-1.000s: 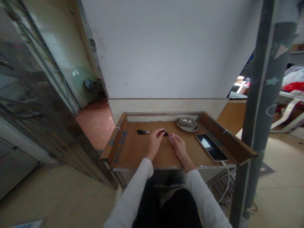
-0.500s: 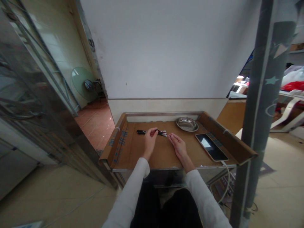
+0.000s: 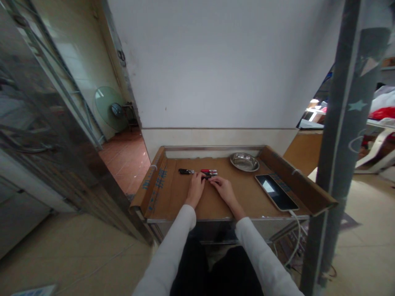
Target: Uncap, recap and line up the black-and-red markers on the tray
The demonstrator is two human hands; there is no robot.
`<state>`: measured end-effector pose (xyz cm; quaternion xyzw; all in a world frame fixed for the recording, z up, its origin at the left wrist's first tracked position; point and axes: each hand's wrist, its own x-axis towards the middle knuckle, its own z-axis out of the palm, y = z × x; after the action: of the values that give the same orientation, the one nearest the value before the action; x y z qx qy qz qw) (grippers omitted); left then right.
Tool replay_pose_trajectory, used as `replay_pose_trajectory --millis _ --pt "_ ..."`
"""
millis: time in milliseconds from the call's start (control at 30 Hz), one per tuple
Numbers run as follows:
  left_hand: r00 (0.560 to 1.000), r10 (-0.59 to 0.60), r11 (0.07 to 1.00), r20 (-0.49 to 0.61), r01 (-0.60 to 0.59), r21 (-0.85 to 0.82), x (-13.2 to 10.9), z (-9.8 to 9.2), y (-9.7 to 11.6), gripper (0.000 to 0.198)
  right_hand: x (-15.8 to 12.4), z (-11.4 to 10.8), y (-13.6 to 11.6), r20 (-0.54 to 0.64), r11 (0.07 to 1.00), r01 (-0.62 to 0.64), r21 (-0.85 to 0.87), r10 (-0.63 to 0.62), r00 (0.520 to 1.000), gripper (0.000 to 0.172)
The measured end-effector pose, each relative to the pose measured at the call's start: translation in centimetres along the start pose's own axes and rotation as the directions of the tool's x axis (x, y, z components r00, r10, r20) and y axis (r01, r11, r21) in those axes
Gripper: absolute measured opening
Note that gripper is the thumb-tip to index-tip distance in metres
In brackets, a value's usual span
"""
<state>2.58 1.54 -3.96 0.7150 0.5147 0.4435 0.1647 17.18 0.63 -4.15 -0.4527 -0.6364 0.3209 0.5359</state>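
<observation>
Both hands meet over the brown cardboard tabletop (image 3: 179, 201). My left hand (image 3: 196, 188) is closed, pinching a slim black pen (image 3: 206, 177) that lies almost level. At the pen's right end the fingertips of my right hand (image 3: 224, 190) are pressed together on it; the grip there is small and partly hidden. Just beyond the fingers lies a red pen (image 3: 209, 170), with a dark pen close in front of it. Left of these rests a black-handled, pen-like tool (image 3: 185, 171) with a shiny end; its exact kind is unclear.
A round steel dish (image 3: 245, 162) stands at the back right. In front of it lies a phone (image 3: 276, 192) with a white cable (image 3: 298, 236) hanging over the edge. Raised cardboard sides (image 3: 296, 176) border the table, and a grey pillar (image 3: 342, 135) stands to the right.
My left hand has lowered the black pen slightly toward the table. My right hand has moved left, from apart with straight fingers to pinching at the pen's end. The red pen now shows.
</observation>
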Motion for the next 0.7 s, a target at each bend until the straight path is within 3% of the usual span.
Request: replay_pose_trajectory --millis 100,200,333,433,600,700 --pt "0.999 0.016 0.999 -0.028 -0.015 0.047 0.0 -0.4 0.1 0.025 0.4 0.2 0.0 0.062 0.999 0.026 -0.038 -0.024 0.998 0.013" --pt "0.997 0.083 0.996 0.0 -0.083 0.038 -0.3 -0.9 0.4 0.028 0.5 0.0 0.0 -0.022 0.999 0.01 0.033 -0.01 1.0 0.016" --pt "0.973 0.187 0.979 0.134 -0.196 0.052 -0.7 -1.1 0.8 0.028 0.1 -0.7 0.3 -0.171 0.99 -0.017 0.142 0.041 0.984 0.023" --pt "0.951 0.222 0.961 0.217 -0.251 0.114 -0.7 -0.8 1.0 0.028 -0.1 -0.9 0.6 -0.206 0.988 -0.032 0.152 0.063 0.977 0.026" --pt "0.947 0.217 0.952 0.238 -0.26 0.164 -0.1 -0.2 1.0 0.017 -0.2 -0.5 0.4 -0.148 1.0 0.008 -0.007 -0.009 0.989 0.018" --pt "0.964 0.189 0.962 0.187 -0.22 0.164 0.0 0.0 0.7 0.01 -0.3 -0.2 0.4 -0.035 0.991 0.069 -0.116 -0.074 0.997 0.017"
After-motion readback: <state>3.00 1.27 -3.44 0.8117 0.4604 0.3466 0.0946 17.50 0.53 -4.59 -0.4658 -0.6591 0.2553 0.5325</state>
